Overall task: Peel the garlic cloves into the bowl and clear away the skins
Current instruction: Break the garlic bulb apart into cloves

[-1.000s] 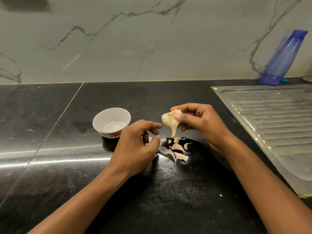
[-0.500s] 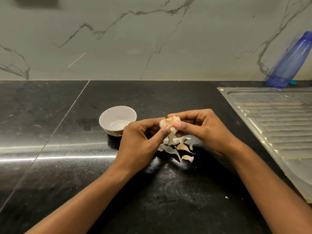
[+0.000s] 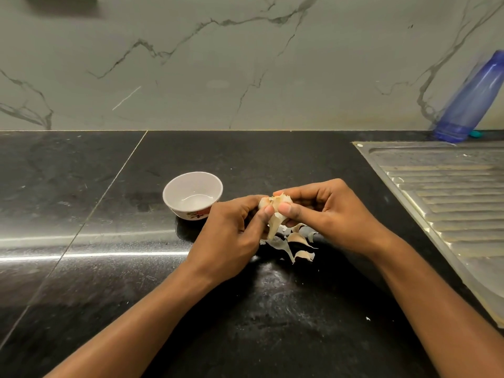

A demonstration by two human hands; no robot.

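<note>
The garlic [image 3: 276, 203] is held above the black countertop [image 3: 109, 268], just right of the white bowl [image 3: 176, 186]. It is pale cream with a tan, frayed top; a loose papery strip hangs from its underside. The right hand [image 3: 330, 214] grips it with curled fingers and thumb; the left hand [image 3: 231, 238] pinches its near side between thumb and forefinger — both grips narrow, closed on the garlic. Curled skins [image 3: 298, 240] lie on the countertop directly below. A blue bottle [image 3: 469, 102] leans against the wall beyond the steel drainboard [image 3: 450, 192]
</note>
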